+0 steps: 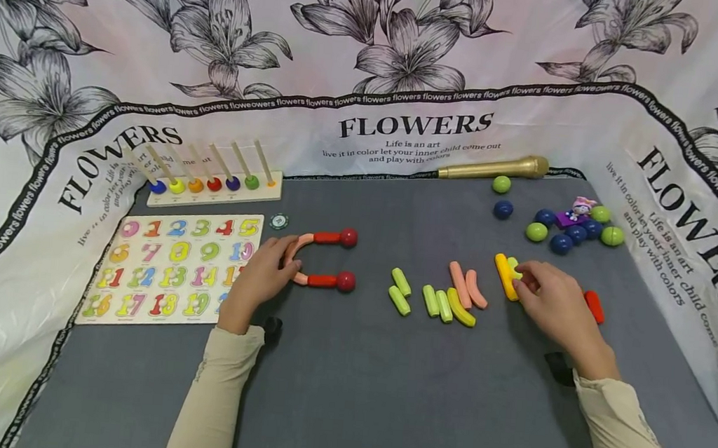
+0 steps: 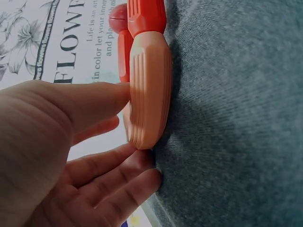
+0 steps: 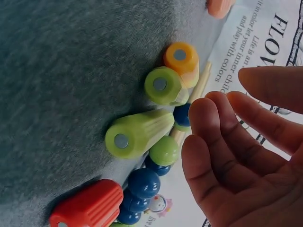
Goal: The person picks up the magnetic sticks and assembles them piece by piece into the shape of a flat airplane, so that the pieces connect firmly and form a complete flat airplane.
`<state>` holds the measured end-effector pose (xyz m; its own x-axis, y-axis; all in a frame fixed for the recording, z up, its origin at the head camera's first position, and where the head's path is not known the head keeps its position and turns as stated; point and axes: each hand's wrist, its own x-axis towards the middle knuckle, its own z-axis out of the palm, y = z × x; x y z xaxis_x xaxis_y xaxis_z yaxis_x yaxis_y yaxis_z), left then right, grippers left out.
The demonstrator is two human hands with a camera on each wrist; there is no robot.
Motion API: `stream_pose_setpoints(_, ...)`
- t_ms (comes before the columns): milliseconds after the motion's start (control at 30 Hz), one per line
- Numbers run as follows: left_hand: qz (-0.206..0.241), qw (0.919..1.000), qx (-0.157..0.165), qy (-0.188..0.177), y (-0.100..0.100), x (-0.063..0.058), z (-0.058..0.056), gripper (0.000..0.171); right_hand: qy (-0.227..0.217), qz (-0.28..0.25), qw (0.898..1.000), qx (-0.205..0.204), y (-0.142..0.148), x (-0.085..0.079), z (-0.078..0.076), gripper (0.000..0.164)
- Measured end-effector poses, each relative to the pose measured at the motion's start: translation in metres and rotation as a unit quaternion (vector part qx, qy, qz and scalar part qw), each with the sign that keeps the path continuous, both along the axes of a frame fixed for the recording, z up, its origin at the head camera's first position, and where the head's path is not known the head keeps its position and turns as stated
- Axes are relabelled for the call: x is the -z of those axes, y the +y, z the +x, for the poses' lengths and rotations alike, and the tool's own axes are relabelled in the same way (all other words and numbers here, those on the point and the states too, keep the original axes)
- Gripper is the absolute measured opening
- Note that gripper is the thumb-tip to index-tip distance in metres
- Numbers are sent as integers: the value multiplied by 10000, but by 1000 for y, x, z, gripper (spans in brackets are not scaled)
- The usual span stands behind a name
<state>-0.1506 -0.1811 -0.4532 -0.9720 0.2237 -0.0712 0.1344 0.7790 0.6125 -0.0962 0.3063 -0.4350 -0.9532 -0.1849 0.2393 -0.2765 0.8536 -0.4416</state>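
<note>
My left hand [image 1: 260,272] holds the curved peach magnetic stick [image 2: 150,90] between thumb and fingers. That piece is part of a sideways U lying on the table, with two red sticks [image 1: 323,281] and two red balls [image 1: 345,281] at its ends, pointing right. My right hand [image 1: 558,303] hovers at the right with bent, relaxed fingers and nothing in its grasp. Beside its fingertips lie a yellow-orange stick [image 1: 505,276] and light green sticks [image 3: 139,135] with round metal ends. A red stick [image 3: 90,203] lies past the hand, partly hidden in the head view.
Mid-table lie several green sticks [image 1: 431,301], peach sticks [image 1: 460,285] and a curved yellow one [image 1: 461,308]. Blue and green balls [image 1: 561,244] surround a small figure [image 1: 582,208] at back right. A number board [image 1: 172,269], peg stand [image 1: 216,195] and gold microphone [image 1: 493,167] border the area.
</note>
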Motion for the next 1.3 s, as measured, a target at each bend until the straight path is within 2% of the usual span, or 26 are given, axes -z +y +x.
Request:
stream_pose_setpoints(133,-54,10000,0,-81,1,-4,-1,57,2,-69,10000,-51,-1,0,2,19)
stream_pose_setpoints(267,-59,9999,37,-151,1,-7,-3,58,-142,-138,9996,-184,-15,-2,1,19)
stream_pose_setpoints(367,-68,9998,39,-176,0,-7,-5,58,-237,-124,9996,-127,-22,-5,-2,21)
stream_pose_setpoints(467,-63,9998,42,-179,0,-7,-7,57,-215,95,9993,300,-15,-8,-3,23)
stream_pose_setpoints(600,-19,9998,22,-182,2,-7,-8,54,-363,476,9938,938,10,-11,1,25)
stream_pose_setpoints(700,-15,9998,-26,-183,1,-8,-8,53,-680,722,9888,1120,27,-12,7,14)
stream_pose_setpoints(833,-11,9999,-45,-107,-1,-8,-8,50,-1324,954,9807,1076,41,-12,14,23)
stream_pose_setpoints(933,66,10000,-19,10,-3,-7,-10,46,-1687,1021,9754,984,45,-12,15,20)
stream_pose_setpoints(1033,100,9999,34,79,-5,-7,-15,44,-1777,998,9748,909,44,-11,14,18)
stream_pose_setpoints(1100,77,9999,89,70,-5,-6,-19,44,-1673,907,9780,852,41,-11,11,18)
stream_pose_setpoints(1200,4,9999,134,39,-6,-5,-24,44,-1457,694,9838,784,34,-16,3,18)
stream_pose_setpoints(1300,-75,9998,164,44,-5,-4,-29,40,-1353,429,9875,692,21,-25,-9,25)
